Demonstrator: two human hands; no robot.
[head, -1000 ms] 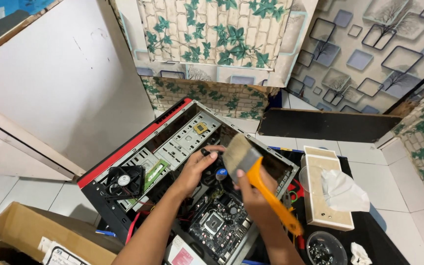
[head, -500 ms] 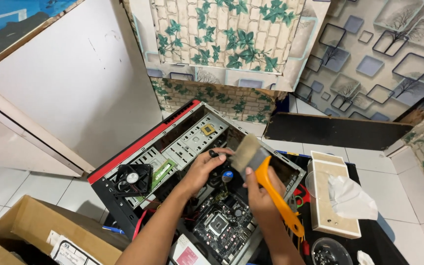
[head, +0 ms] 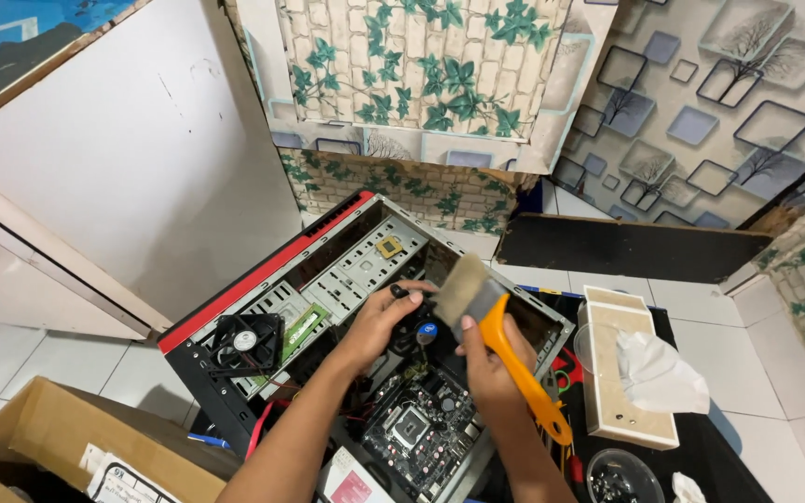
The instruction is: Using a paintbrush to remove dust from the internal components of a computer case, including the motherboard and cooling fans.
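An open computer case (head: 263, 279) with a red front edge lies on its side on the floor. My left hand (head: 379, 317) reaches into it and grips a dark part near the round black cooler (head: 421, 333). My right hand (head: 488, 359) holds a paintbrush (head: 491, 321) with an orange handle and pale bristles pointing up over the case. Below my hands the green-black motherboard (head: 421, 428) with its square socket is visible. A small black fan (head: 246, 340) lies at the case's left end.
A cardboard box (head: 67, 447) sits at the lower left. At the right, a pale wooden box (head: 607, 410) holds a white tissue (head: 659, 373). A round bowl of small dark parts (head: 621, 480) is on the black mat. A black panel (head: 631, 247) leans against the patterned wall.
The view has shifted a little, so the case sits lower and further right. My hands keep the same grip, with the brush held slightly higher over the case.
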